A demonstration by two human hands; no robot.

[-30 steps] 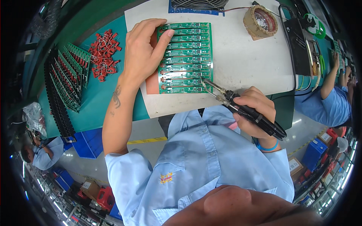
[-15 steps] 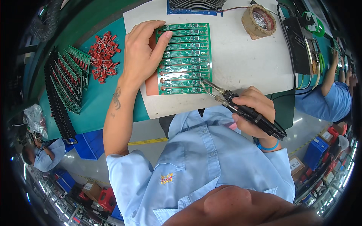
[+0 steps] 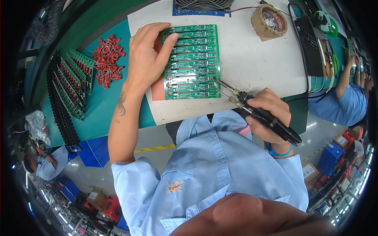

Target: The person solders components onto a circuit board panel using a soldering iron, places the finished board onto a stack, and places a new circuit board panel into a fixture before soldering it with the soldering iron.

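Note:
A green circuit board panel (image 3: 195,64), split into several narrow strips, lies on an orange-pink pad (image 3: 158,91) on white paper. My left hand (image 3: 146,53) grips its far left corner, thumb on top and fingers bent over the far edge. In my right hand (image 3: 273,110) is a black soldering iron (image 3: 258,115) with a thin metal feed tube beside its tip. That tip is at the panel's right edge, near the lower strips; whether it touches cannot be made out.
Red leaded components (image 3: 108,59) are heaped left of the paper, beside upright boards (image 3: 73,84) in a black rack (image 3: 63,112). A fan (image 3: 202,4) and a round solder-filled pot (image 3: 269,23) stand at the back. Cables and a green solder spool (image 3: 328,24) lie right.
My right hand has drawn the soldering iron slightly to the right, taking its tip from over a lower strip to the panel's right edge. My left hand keeps its hold.

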